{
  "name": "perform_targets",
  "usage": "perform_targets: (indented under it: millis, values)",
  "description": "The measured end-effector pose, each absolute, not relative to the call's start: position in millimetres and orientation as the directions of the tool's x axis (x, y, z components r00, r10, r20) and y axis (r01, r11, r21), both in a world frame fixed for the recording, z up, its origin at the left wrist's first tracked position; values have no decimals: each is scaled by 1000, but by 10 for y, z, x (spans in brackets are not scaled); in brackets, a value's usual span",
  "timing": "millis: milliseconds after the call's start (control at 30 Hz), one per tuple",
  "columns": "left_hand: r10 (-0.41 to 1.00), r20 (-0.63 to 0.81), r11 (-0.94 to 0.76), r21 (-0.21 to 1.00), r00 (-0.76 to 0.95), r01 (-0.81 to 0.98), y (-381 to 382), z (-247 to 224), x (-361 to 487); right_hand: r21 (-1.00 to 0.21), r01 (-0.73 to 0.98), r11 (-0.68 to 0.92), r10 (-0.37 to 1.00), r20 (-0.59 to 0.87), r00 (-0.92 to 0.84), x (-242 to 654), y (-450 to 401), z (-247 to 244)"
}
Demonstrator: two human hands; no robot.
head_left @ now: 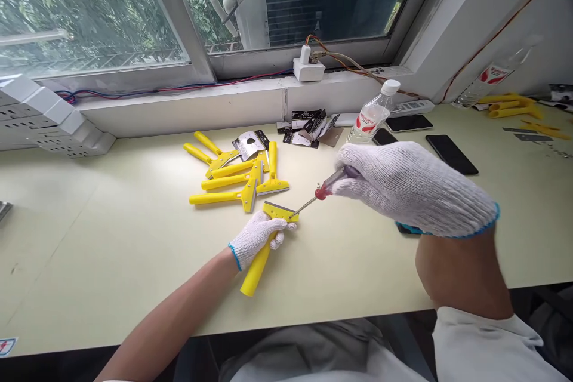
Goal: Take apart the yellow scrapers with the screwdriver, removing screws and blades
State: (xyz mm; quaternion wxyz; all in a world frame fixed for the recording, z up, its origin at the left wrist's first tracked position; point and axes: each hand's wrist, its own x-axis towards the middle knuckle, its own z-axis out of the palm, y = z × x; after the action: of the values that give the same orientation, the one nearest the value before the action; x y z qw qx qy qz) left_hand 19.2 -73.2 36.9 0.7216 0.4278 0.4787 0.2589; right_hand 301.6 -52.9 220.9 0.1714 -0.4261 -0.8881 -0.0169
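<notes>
Though cluttered, windowside workbench (111, 250) with scrapers (224, 182)

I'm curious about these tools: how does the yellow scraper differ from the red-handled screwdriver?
The yellow plastic scraper is chunky, with a wide flat head; the red-handled screwdriver is slim, with a thin steel shaft. The scraper sits gripped in the left hand, the screwdriver in the right hand, its tip at the scraper's head. Both are held in white knit gloves.
</notes>
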Motion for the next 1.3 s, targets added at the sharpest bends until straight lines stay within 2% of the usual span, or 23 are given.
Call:
perform_targets:
  millis: [67, 200, 333, 500, 600, 667, 867, 1000, 1067, 1100, 1200, 1233, 1300]
  values:
    - [788, -461, 495, 868, 408, 26, -733, 361, 192, -189, 726, 662, 744, 282, -605, 3058, -584, 2225]
    - [797, -448, 485, 874, 406, 12, -733, 363, 201, -365, 529, 766, 634, 299, -713, 3102, -593, 2213]
    - [803, -429, 473, 881, 414, -4, -738, 386, 207, -398, 496, 772, 629, 365, -686, 3003, -520, 2180]
    - [808, -431, 458, 888, 403, 32, -747, 388, 208, -470, 602, 645, 760, 475, -444, 2775, -433, 2065]
    - [806, -443, 468, 883, 393, 36, -748, 385, 213, -461, 573, 678, 730, 514, -450, 2734, -414, 2015]
    - [805, -444, 469, 882, 393, 36, -749, 399, 219, -482, 527, 700, 714, 499, -491, 2767, -423, 2021]
    - [813, -428, 456, 889, 395, 25, -752, 463, 227, -658, 333, 675, 688, 398, -607, 2928, -440, 2093]
    - [817, -425, 455, 890, 390, 17, -758, 451, 234, -720, 339, 606, 764, 409, -499, 2820, -412, 2063]
    - [821, -426, 454, 891, 381, 19, -762, 428, 238, -665, 483, 570, 820, 419, -391, 2734, -408, 2038]
    - [822, -428, 452, 892, 375, 25, -764, 416, 240, -597, 603, 529, 846, 429, -318, 2704, -412, 2029]
    - [828, -426, 444, 895, 364, 39, -770, 391, 243, -297, 908, 296, 881, 453, -139, 2705, -442, 2031]
    - [829, -425, 443, 896, 364, 38, -772, 391, 243, -211, 942, 259, 881, 451, -141, 2735, -457, 2044]
    - [827, -428, 446, 894, 366, 38, -773, 404, 244, -131, 933, 335, 872, 418, -255, 2818, -485, 2083]
